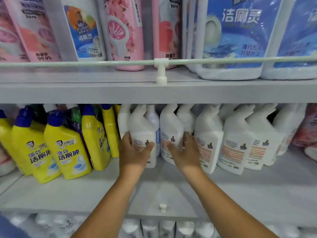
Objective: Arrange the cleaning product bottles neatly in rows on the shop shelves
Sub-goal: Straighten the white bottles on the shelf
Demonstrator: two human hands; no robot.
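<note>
On the middle shelf [154, 189] stands a row of white angled-neck cleaner bottles with their back labels facing me. My left hand [133, 152] grips the leftmost front white bottle [142, 127], thumb across its label. My right hand [184, 152] holds the neighbouring white bottle [171, 127], fingers around its right side. Both bottles stand upright on the shelf, a narrow gap between them. More white bottles [235, 140] continue to the right.
Yellow bottles with blue caps [66, 143] lean at the left of the same shelf. The upper shelf holds pink bottles [127, 31] and large blue-labelled jugs [236, 36] behind a white rail [85, 64]. Pink packs [307, 133] sit far right. White bottles fill the shelf below.
</note>
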